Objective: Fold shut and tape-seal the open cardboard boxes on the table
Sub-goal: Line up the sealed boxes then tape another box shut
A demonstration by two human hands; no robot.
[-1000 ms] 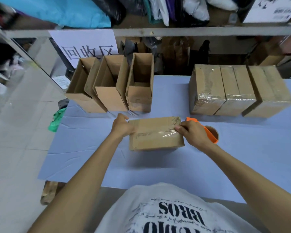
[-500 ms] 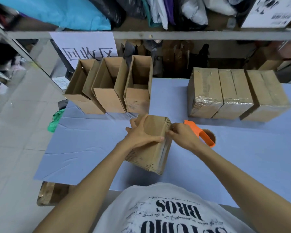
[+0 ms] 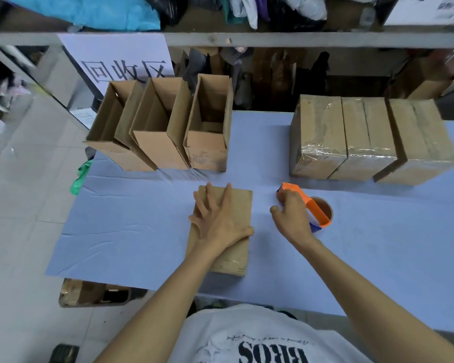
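A closed cardboard box [image 3: 237, 213] lies lengthwise on the blue table cover [image 3: 131, 231] in front of me. My left hand [image 3: 218, 218] presses flat on its top with the fingers spread. To the right, my right hand [image 3: 290, 216] grips the orange tape dispenser [image 3: 312, 206], which rests on the table beside the box. Three open boxes [image 3: 168, 124] stand at the back left with their flaps up. Three taped boxes [image 3: 370, 137] stand in a row at the back right.
A shelf rail [image 3: 273, 39] crosses above the table's far edge, with bags and clothes behind it. A white sign [image 3: 121, 61] hangs at the back left. The table's left edge drops to a tiled floor, where a green item [image 3: 80, 176] and a wooden crate [image 3: 89, 293] sit.
The box was turned from crosswise to lengthwise and laid flat. My left hand went from its end to pressing on its top. My right hand left the box and took the tape dispenser.
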